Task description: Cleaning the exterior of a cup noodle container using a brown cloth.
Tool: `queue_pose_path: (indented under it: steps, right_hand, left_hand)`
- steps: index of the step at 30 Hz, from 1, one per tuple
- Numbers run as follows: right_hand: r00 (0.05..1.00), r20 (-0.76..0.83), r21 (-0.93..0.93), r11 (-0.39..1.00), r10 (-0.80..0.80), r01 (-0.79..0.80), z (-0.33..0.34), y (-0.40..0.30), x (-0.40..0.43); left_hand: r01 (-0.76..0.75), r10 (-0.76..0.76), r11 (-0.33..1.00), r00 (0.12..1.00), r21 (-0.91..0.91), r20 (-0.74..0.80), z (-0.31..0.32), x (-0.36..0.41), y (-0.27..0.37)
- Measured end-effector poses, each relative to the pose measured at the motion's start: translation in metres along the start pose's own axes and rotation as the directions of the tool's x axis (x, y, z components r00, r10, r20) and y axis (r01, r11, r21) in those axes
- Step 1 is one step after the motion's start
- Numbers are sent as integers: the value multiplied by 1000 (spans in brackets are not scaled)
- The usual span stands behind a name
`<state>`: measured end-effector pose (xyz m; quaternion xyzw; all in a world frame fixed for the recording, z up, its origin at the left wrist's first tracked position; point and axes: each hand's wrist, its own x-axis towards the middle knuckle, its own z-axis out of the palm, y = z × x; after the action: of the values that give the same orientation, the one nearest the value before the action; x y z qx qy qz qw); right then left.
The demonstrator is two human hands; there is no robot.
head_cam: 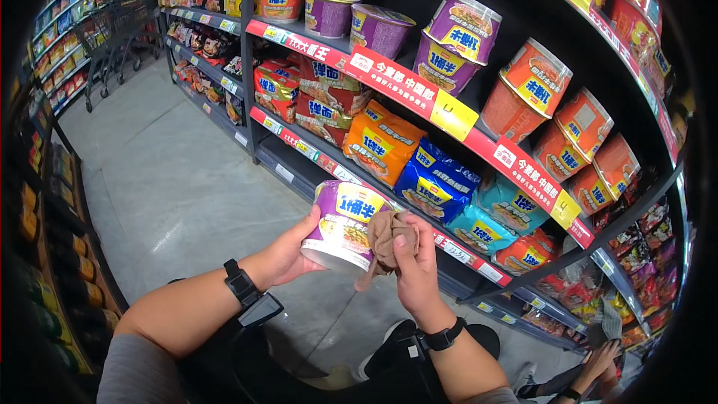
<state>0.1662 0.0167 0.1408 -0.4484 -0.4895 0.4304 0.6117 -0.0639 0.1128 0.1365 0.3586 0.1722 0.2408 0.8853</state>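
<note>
My left hand (291, 247) grips a purple and white instant noodle cup (342, 219) by its left side, above the aisle floor and in front of the shelf. A crumpled brown cloth (390, 241) is bunched in my right hand (418, 264), pressed against the cup's right side. Part of the cloth hangs below the cup's lower edge. The cup is tilted, and its printing appears upside down from here. Both wrists wear black straps.
Purple noodle cups (457, 39) and orange noodle cups (527, 90) stand stacked on the shelf ahead. Bagged noodles (384, 143) fill the shelf below. A shopping cart (115, 33) stands at the far left. Another person's hands (603, 359) show at the lower right.
</note>
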Motion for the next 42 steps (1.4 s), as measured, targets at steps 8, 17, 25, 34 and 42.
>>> queue_pose_path:
  steps: [8, 17, 25, 34, 42]
  right_hand:
    - [998, -34, 152, 988, 44, -38, 5, -5, -2]
    - [961, 112, 329, 903, 254, -277, 1, -3, 0]
    - [893, 155, 343, 825, 422, -450, -1, -6, 0]
    - [906, 60, 488, 779, 419, -393, -4, -15, 2]
    - [998, -42, 198, 980, 43, -34, -14, -33, 4]
  left_hand:
    - [-130, 130, 991, 991, -10, -8, -8, 7, -13]
    - [-264, 264, 964, 964, -9, -24, -18, 9, -21]
    - [-343, 344, 939, 937, 26, -60, -19, 5, -21]
    - [-337, 347, 936, 933, 102, -98, -22, 7, -17]
    - [-240, 262, 953, 959, 184, -109, -10, 3, -23]
